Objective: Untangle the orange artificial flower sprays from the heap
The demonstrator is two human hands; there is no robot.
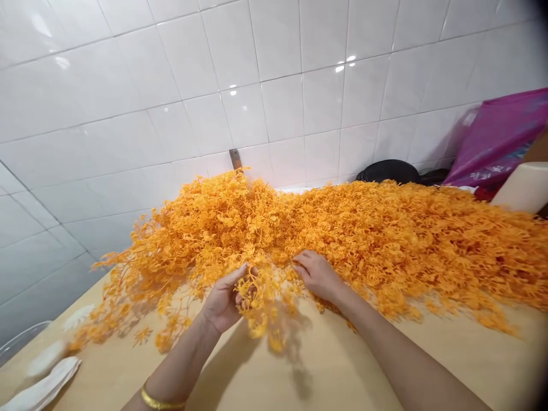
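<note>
A bunch of orange plastic flower sprigs [262, 297] hangs from my left hand [225, 299], whose fingers and thumb are closed around part of it. The sprigs droop over the table in front of the pile. My right hand [317, 275] is at the front edge of the large heap of orange plastic flower pieces [411, 245]. Its fingers are curled together among the pieces; what lies between the fingertips is hidden. Another mound of the same sprigs [205, 220] rises behind my left hand, with loose sprigs [169, 334] spilling onto the table to the left.
The light wooden table [342, 371] meets a white tiled wall [282, 108]. A metal strip [235, 159] sticks up behind the mound. Back right are a black rounded object [389, 170], a purple bag [492, 137] and a cream roll [524, 185]. White cloth-like items [47, 385] lie front left.
</note>
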